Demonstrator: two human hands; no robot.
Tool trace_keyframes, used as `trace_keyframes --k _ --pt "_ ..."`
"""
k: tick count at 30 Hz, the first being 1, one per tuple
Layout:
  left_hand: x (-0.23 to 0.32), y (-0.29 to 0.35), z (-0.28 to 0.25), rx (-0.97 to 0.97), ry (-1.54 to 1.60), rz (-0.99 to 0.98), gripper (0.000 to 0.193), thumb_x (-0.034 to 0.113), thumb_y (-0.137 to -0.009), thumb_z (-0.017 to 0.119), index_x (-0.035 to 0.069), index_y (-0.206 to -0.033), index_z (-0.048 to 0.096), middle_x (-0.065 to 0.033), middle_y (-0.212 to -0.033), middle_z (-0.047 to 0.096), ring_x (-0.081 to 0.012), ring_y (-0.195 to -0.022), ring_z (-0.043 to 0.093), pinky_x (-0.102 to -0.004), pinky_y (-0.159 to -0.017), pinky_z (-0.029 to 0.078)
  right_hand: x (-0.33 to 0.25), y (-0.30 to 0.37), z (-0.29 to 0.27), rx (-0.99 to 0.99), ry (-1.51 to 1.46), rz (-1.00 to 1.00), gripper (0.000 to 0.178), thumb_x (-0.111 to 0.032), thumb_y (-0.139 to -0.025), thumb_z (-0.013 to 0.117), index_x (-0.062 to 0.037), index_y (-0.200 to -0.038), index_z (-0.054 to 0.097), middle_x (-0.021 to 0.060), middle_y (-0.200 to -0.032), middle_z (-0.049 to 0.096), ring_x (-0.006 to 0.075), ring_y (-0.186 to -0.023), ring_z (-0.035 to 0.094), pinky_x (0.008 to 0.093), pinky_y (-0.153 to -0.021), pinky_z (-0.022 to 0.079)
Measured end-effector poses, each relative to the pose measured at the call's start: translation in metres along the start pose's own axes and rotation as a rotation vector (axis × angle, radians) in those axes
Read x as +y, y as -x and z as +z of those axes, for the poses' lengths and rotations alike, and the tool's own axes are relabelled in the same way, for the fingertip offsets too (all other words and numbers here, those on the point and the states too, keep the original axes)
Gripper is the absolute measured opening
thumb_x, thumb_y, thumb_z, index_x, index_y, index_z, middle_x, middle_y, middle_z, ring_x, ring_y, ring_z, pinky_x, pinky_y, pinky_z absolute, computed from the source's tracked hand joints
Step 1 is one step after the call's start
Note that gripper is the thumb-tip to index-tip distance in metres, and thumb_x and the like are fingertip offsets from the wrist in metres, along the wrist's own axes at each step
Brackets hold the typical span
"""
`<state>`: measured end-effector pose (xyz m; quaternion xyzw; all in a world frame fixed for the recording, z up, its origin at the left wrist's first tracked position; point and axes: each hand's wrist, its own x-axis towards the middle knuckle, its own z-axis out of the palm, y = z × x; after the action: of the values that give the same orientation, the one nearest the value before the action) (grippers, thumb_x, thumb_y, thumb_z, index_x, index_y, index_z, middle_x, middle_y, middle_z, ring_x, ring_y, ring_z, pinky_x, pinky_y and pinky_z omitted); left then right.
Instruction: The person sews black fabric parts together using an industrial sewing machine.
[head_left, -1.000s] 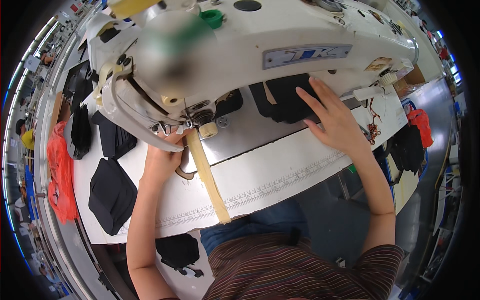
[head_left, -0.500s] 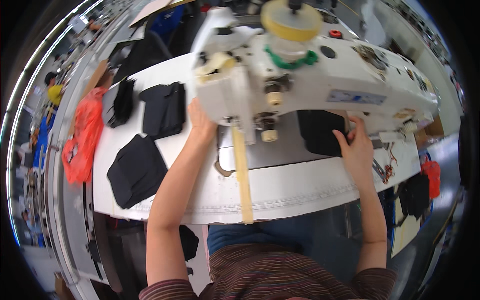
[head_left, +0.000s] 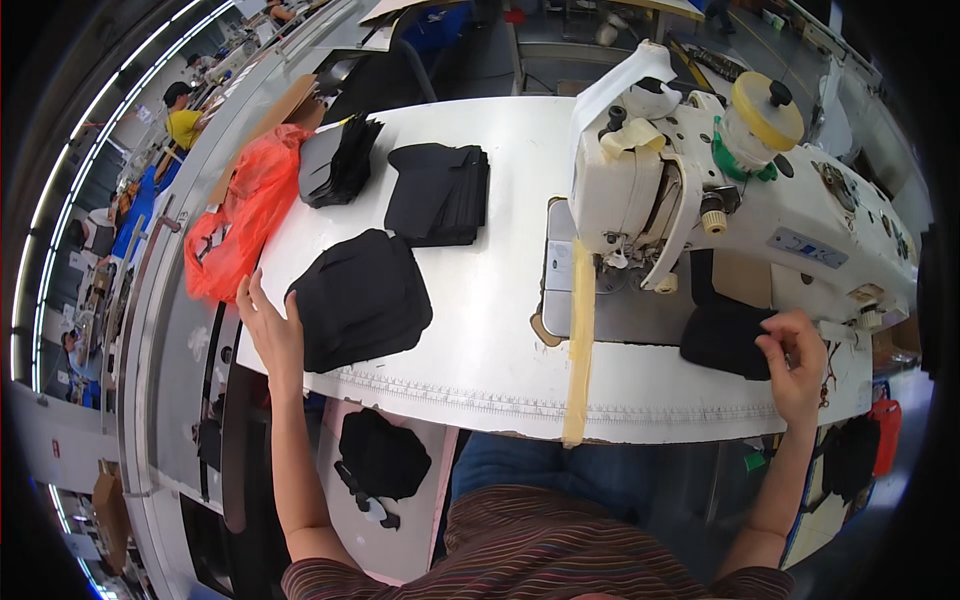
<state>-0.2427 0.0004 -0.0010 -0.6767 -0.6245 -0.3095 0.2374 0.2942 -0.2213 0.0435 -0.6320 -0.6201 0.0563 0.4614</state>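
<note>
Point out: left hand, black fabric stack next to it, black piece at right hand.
left hand (head_left: 268, 330), head view, back of hand.
black fabric stack (head_left: 362, 298), head view, top piece's middle.
black piece (head_left: 722, 338), head view, its centre.

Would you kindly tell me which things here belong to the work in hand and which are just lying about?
In hand:
left hand at nearest black stack
right hand on black piece
sewing machine

Lying about:
orange bag
far black stacks
yellow tape strip

Black fabric stack, orange-red bag, white sewing machine, seemingly yellow tape strip.
</note>
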Motion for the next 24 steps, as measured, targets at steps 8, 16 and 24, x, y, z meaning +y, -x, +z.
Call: trace_keyframes --k 8,16,24 --pt "0.248 0.035 -0.032 -1.183 1.158 0.720 0.067 0.039 -0.078 0.078 0.005 -0.131 0.053 -0.0185 -0.129 0.053 -0.0357 -0.121 0.049 -0.0416 -0.100 0.041 -0.056 -0.055 0.083 -0.644 0.032 -0.517 0.018 -0.002 -0.078 0.066 -0.0097 -0.094 0.064 0.0053 -0.084 0.059 0.0256 -0.065 0.060 0.0366 -0.054 0.048" --pt "0.195 0.067 -0.060 -1.141 1.405 0.487 0.040 0.015 -0.075 0.080 0.004 -0.111 0.067 -0.0135 -0.116 0.064 -0.0283 -0.105 0.062 -0.0368 -0.091 0.050 -0.046 0.077 0.075 -1.244 -0.859 0.276 0.016 -0.010 -0.092 0.062 -0.0042 -0.104 0.070 0.0089 -0.091 0.071 0.0190 -0.081 0.068 0.0283 -0.074 0.052" --pt "0.175 0.207 -0.024 -1.458 0.789 0.400 0.036 0.022 -0.089 0.068 0.005 -0.120 0.063 -0.0201 -0.112 0.066 -0.0396 -0.104 0.062 -0.0417 -0.092 0.049 -0.003 0.184 0.182 -1.099 -0.072 0.625 0.051 -0.045 -0.091 0.062 -0.0024 -0.119 0.058 0.0194 -0.113 0.066 0.0350 -0.102 0.065 0.0432 -0.089 0.051"
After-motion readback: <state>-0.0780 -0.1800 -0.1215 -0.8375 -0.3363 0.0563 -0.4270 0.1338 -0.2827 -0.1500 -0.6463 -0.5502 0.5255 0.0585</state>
